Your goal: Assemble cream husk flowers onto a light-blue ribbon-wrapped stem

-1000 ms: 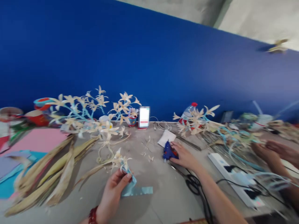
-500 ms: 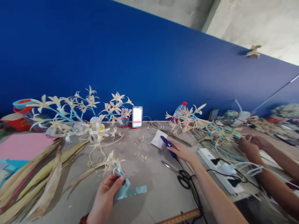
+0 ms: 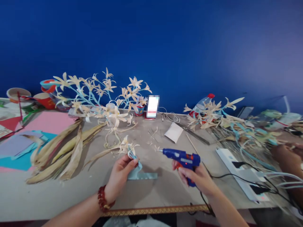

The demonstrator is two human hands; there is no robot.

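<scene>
Blue wall (image 3: 165,47) backed a grey desk (image 3: 71,195) littered with craft material. Near centre, the left hand (image 3: 120,171) had its fingers (image 3: 132,162) pinched shut on the stem of a small pale flower (image 3: 126,146). A light-blue ribbon (image 3: 142,175) ran from the pinch down onto the desk, just right of the hand. The right hand (image 3: 200,179) was closed around the grip of a blue glue gun (image 3: 181,156), with one finger at the orange trigger. The gun was held clear of the desk, its nozzle pointing left toward the flower, near it but apart. A black cord (image 3: 222,176) ran right toward a white power strip (image 3: 236,170). Dried husks (image 3: 59,154) lay to the left, with coloured paper (image 3: 44,121) beyond them. A flower branch (image 3: 101,94) stood at the far side. Another person's hand (image 3: 284,156) showed at the right edge.
</scene>
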